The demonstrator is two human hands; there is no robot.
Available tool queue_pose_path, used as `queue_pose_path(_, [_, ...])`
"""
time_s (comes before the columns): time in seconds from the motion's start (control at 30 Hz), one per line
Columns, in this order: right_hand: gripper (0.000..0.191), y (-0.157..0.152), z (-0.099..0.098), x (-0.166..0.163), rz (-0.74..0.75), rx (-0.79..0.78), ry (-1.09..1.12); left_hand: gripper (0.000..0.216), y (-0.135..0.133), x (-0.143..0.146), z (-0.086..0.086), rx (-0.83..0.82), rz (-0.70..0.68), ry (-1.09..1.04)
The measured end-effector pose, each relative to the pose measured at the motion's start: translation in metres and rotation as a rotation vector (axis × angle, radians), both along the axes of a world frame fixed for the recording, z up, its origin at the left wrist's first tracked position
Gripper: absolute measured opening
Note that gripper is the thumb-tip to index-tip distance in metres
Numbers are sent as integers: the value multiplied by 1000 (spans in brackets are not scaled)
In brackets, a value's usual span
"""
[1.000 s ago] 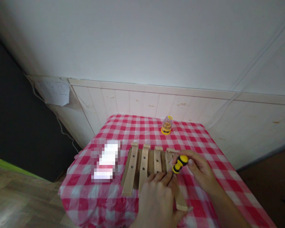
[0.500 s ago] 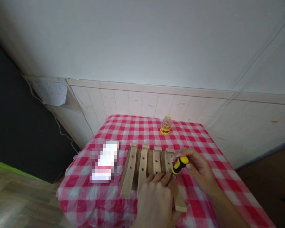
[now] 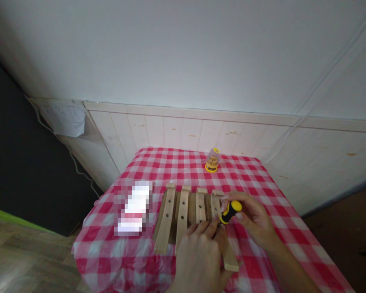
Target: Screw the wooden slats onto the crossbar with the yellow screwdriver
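Note:
A wooden hook rack (image 3: 164, 232) lies on the table, with several pale slats screwed across a darker board. My left hand (image 3: 199, 252) rests over its right half, fingers closed against the wood beside the rightmost slat (image 3: 230, 258). In my right hand (image 3: 254, 219) is a yellow and black screwdriver (image 3: 230, 211), tilted, its handle between thumb and fingers. The screwdriver's tip meets that slat close to my left fingertips; the screw under it is hidden. Dark screw heads show in the other slats.
A clear bit case with a yellow base (image 3: 212, 162) stands near the wall. Left of the rack lies a blurred-out bright rectangular object (image 3: 137, 207). The red and white checked tablecloth (image 3: 171, 162) covers the table, which meets a panelled wall (image 3: 189, 132).
The screwdriver has turned slightly in my right hand, and the right fingers have shifted round its handle. My left hand stays in place on the rack.

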State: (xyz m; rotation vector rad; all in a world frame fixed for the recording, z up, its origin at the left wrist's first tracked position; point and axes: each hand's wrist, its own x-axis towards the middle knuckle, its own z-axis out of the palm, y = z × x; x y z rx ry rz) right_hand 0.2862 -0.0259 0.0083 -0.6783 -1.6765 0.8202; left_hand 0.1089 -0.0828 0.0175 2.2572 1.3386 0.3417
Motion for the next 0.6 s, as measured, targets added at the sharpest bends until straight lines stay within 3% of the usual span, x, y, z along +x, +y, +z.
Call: queue_pose_path(0.6, [27,3,-5,2,-67,31,-24,60,-1,0,-5,53,-28,12])
